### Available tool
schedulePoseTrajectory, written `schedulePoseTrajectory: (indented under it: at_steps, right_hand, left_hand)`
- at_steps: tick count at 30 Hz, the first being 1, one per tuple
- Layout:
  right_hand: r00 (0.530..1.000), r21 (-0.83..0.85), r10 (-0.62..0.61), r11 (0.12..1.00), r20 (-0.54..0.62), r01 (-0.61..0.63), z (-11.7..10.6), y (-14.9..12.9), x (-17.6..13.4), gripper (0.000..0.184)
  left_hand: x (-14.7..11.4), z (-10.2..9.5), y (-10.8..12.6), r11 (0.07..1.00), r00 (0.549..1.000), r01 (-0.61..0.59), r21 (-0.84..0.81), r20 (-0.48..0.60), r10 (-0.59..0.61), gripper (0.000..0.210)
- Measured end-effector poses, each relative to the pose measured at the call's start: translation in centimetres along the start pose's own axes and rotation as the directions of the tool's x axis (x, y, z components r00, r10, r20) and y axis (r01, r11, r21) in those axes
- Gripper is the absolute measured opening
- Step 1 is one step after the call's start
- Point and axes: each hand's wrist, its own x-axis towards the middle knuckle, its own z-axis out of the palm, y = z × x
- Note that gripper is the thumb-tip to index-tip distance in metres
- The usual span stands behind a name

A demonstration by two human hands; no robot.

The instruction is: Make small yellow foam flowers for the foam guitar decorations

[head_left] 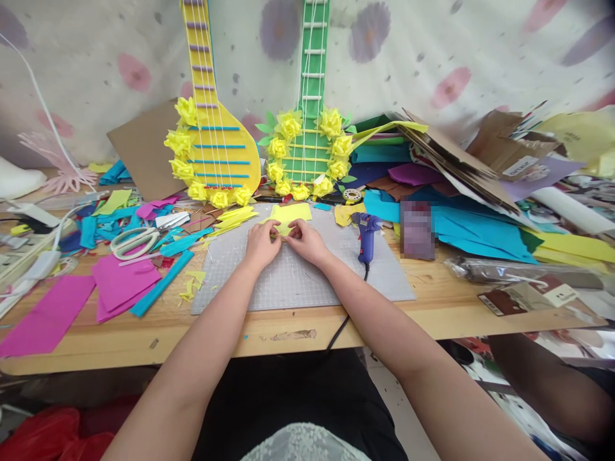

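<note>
Left hand and right hand pinch a yellow paper piece over the gray cutting mat, a fingertip grip probably for fine control; the blue glue gun lies within reach

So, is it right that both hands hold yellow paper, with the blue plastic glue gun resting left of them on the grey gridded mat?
Only the side is wrong: in the head view, the blue plastic glue gun rests to the right of the right hand.

Wooden table — gray mat, magenta paper sheets
</note>
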Motion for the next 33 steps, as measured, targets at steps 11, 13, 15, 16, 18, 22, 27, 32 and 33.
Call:
schedulePoseTrajectory:
  at_steps: [11,13,15,16,18,22,27,32,33]
  right_hand:
    - [1.0,-0.11,0.009,0.994,-0.016,-0.011,0.5,0.0,0.1,0.025]
    - [1.0,-0.11,-0.003,0.994,-0.019,0.001,0.6,0.1,0.1,0.024]
    - [1.0,-0.116,-0.009,0.993,-0.029,0.006,0.6,0.2,0.1,0.024]
    - [0.999,-0.118,-0.012,0.993,-0.032,0.008,0.6,0.2,0.2,0.023]
    - [0.999,-0.121,-0.019,0.993,-0.035,0.014,0.7,0.3,0.2,0.023]
    - [0.999,-0.119,-0.021,0.993,-0.031,0.017,0.7,0.1,0.0,0.021]
    - [0.998,-0.076,-0.031,0.997,-0.05,0.027,0.3,0.1,0.1,0.018]
    - [0.994,-0.019,-0.112,0.994,0.002,0.112,-0.5,1.1,1.4,0.022]
    - [0.992,-0.016,-0.12,0.993,0.032,0.12,-0.5,1.3,1.5,0.024]
  left_hand:
    - [0.2,0.4,0.0,0.997,0.996,0.072,0.022,-0.052,-0.071,0.031]
    - [0.2,0.5,-0.1,0.998,0.997,0.06,0.035,-0.053,-0.058,0.031]
    - [0.2,0.5,-0.1,0.997,0.998,0.051,0.049,-0.049,-0.049,0.031]
    - [0.2,0.5,0.0,0.997,0.998,0.05,0.057,-0.046,-0.047,0.031]
    - [0.2,0.5,0.1,0.997,0.998,0.047,0.068,-0.042,-0.044,0.031]
    - [0.1,0.4,0.2,0.996,0.999,0.036,0.084,-0.034,-0.033,0.024]
    - [0.0,0.3,0.3,0.986,1.0,0.007,0.165,-0.022,-0.003,0.008]
    - [-0.1,0.4,0.1,0.978,0.999,-0.037,0.203,-0.023,0.042,0.011]
    - [-0.2,0.4,0.0,0.978,0.998,-0.047,0.205,-0.025,0.053,0.011]
